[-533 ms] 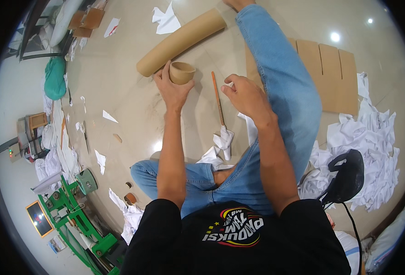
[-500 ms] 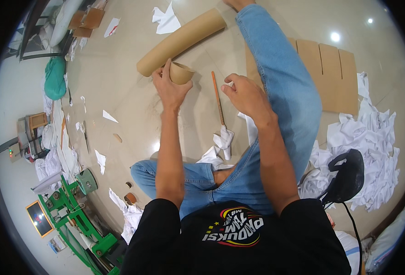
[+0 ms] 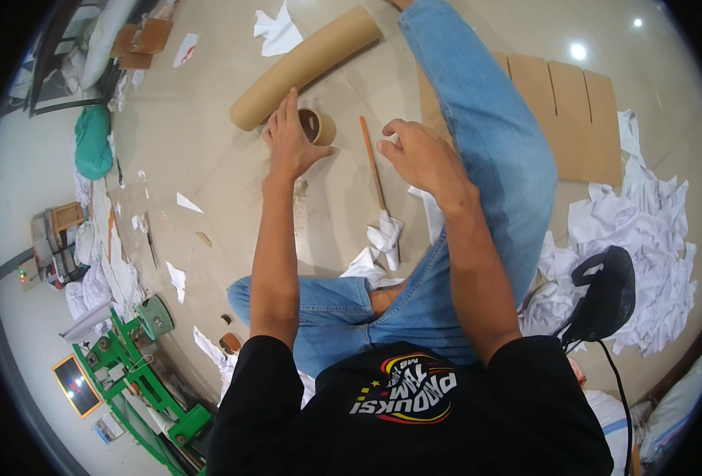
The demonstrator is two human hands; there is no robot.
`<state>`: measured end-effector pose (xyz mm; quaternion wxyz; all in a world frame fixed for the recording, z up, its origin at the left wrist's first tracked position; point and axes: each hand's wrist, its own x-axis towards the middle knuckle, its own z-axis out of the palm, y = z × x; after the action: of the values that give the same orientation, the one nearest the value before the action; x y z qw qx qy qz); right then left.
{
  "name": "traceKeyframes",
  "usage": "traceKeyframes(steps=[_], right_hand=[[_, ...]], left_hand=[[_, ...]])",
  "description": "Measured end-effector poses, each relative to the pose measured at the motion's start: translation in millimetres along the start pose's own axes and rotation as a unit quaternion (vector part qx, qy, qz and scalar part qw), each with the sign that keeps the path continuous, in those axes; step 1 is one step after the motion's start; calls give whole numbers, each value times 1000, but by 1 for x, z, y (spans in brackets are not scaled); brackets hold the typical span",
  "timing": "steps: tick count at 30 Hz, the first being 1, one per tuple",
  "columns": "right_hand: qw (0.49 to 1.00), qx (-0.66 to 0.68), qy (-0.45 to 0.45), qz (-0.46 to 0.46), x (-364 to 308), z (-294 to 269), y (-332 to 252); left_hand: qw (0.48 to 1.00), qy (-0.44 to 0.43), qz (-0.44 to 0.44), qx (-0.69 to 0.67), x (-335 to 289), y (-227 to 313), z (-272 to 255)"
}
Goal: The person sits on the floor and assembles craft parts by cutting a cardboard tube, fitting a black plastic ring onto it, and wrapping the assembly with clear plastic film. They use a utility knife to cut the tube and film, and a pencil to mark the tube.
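A short piece of cardboard tube [image 3: 329, 129] stands on the floor, its round open end showing. My left hand [image 3: 289, 144] is beside it, thumb and fingers stretched apart around its near left side; any contact is hard to make out. Beyond lies a long brown cardboard tube [image 3: 307, 67], slanting up to the right. My right hand [image 3: 424, 157] hovers by my raised knee, fingers loosely bent and apart, with nothing in it. Between the hands lies a thin orange-brown strip [image 3: 372, 163], its near end wrapped in white cloth [image 3: 385, 236].
Slotted cardboard [image 3: 561, 119] lies right of my leg [image 3: 486, 119]. White cloth scraps [image 3: 644, 238] are heaped at the right, with a black bag [image 3: 605, 297] on them. A green machine [image 3: 140, 381] stands at the lower left. Small scraps dot the floor.
The short tube has tipped so that its open end now shows. My left fingers have spread and the hand has shifted slightly left. My right hand stays nearly in place.
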<state>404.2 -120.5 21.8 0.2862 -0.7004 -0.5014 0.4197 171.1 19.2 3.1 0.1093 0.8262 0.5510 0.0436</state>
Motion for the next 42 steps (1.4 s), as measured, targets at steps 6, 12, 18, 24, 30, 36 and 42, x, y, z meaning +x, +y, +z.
traceKeyframes(steps=[6,12,18,24,30,36,42], right_hand=[[1000,-11,11,1,-1,-2,-2],[999,-21,15,-24,2,1,4],[1000,-6,9,4,1,5,-5],[997,-76,-6,9,-5,12,-15],[992,-99,-44,-58,1,46,-11],[988,-98,-48,-106,-1,76,-15],[990,-104,-65,-67,-5,76,-19]], left_hand=[[989,31,-56,-130,-21,-30,9],[975,49,-43,-213,-33,-33,18],[964,113,-73,-231,-81,-37,17],[946,164,-150,-234,-163,-104,2],[983,132,-127,-13,-211,-129,36],[974,-60,218,-13,-209,-53,73],[983,-45,144,100,-139,-120,58]])
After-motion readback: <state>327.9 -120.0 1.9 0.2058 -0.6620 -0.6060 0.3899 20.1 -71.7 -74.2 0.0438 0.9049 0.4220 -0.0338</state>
